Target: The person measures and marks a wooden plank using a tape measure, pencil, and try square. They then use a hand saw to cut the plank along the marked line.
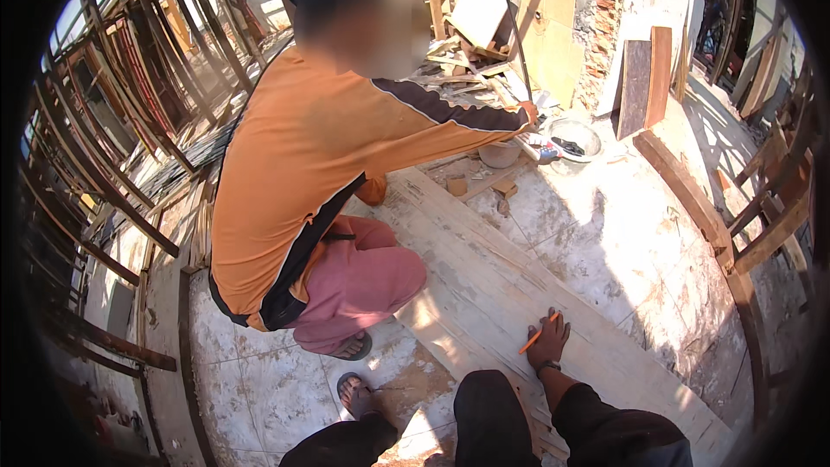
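While right fingers point(563, 329) hold an orange pencil point(538, 335), long axis slanting away rightward, across plank point(497, 290)

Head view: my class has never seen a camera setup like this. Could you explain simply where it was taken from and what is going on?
There is no robot: a person wears a wide fisheye camera on their head, looking down, so edges bend. Their right hand rests on long wooden boards and holds an orange pencil. Their left hand is out of view. The boards lie low over a tiled floor. A co-worker in orange crouches beside them, one arm stretched towards a round bucket.
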